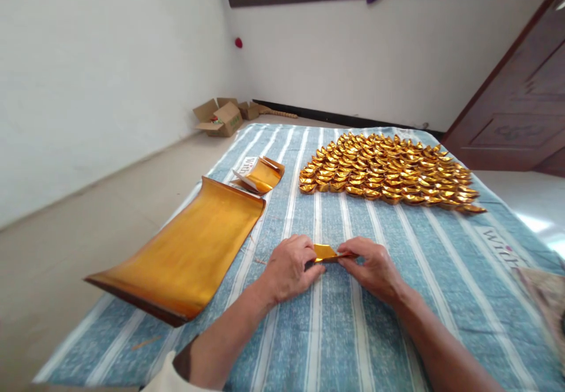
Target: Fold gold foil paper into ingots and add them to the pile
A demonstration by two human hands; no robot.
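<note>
Between my two hands is a small piece of gold foil paper [325, 253], partly folded, just above the striped cloth. My left hand [291, 267] pinches its left end between thumb and fingers. The right end is gripped the same way by my right hand [369, 265]. Fingers hide both ends of the paper. To the left lies a large stack of gold paper sheets [189, 245] with curled edges. Beyond it sits a smaller curled stack of gold paper [263, 175]. Many folded gold paper ingots [388, 171] stand in close rows at the far right.
A blue and white striped cloth [282, 333] covers the surface under everything. Open cardboard boxes [223, 118] stand on the floor at the back left. A brown door [512, 98] is at the right, and a brownish object [545, 298] lies at the right edge.
</note>
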